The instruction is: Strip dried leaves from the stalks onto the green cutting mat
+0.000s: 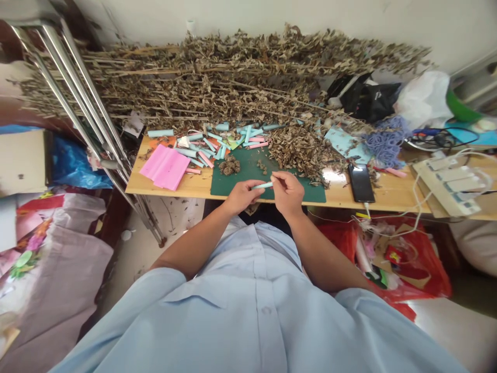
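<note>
A thin light-blue paper roll (263, 185) is held level between my two hands above the near edge of a green mat (248, 168). The fingers of my left hand (244, 197) are closed on its left part. At the right end, my right hand (288, 192) pinches the roll with bent fingers. Beyond the hands on the mat lie a clump of brown dried material (230, 165) and a few small crumbs (262, 166). A heap of dried leaves (301, 153) covers the mat's right side.
Pink paper sheets (165, 167) and several blue and pink rolls (194, 147) lie left. Long dried stalks (217, 77) fill the back. A phone (361, 183) and a power strip (448, 184) are right; metal crutches (83, 98) lean left.
</note>
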Demonstrator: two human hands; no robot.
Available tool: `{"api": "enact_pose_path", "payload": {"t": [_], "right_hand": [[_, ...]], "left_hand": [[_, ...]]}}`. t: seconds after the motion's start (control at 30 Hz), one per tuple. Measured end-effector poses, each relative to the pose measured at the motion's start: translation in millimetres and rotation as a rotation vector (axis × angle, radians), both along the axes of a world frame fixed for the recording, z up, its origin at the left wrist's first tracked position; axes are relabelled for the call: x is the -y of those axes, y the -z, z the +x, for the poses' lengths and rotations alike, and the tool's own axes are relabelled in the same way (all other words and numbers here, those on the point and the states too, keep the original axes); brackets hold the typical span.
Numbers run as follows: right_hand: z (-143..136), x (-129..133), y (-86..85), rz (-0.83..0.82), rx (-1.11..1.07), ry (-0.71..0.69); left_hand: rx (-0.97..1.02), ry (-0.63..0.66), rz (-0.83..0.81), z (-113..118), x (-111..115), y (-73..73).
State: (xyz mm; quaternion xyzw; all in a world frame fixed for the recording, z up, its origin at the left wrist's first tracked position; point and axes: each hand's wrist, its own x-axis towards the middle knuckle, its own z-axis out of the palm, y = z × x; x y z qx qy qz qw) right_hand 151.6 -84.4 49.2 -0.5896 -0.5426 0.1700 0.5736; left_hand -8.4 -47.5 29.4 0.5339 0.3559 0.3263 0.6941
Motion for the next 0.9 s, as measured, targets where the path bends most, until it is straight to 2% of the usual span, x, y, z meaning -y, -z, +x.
{"api": "enact_pose_path", "payload": {"t": [0.13, 0.2, 0.3, 0.43, 0.6, 0.9], "right_hand": [[-2.5, 2.6, -5.5, -0.024, 0.005, -0.042], [-1.8, 4.9, -8.3, -0.027, -0.009, -0.066], [2.5, 7.5, -11.6, -0.043, -0.103, -0.057], [9.8, 10.3, -15.9, -0.163, -0.227, -0.107], [12.1, 14.1, -21.3, -0.280, -0.227, -0.201], [10.9, 17.4, -20.7, -0.270, -0.187, -0.186]], "left_hand": [[-0.226, 0.019, 0.455, -2.5, -1.9, -0.6], [-0.257, 0.030, 0.544, -4.3, -3.2, 0.0], [-0.266, -0.003, 0.531, -6.8, -5.1, 1.6], [-0.280, -0.059, 0.541, -8.6, -8.1, 4.3], [-0.268, -0.064, 0.523, -9.3, -7.1, 6.5], [-0.239, -0.055, 0.480, -9.5, -4.9, 4.9]]}}
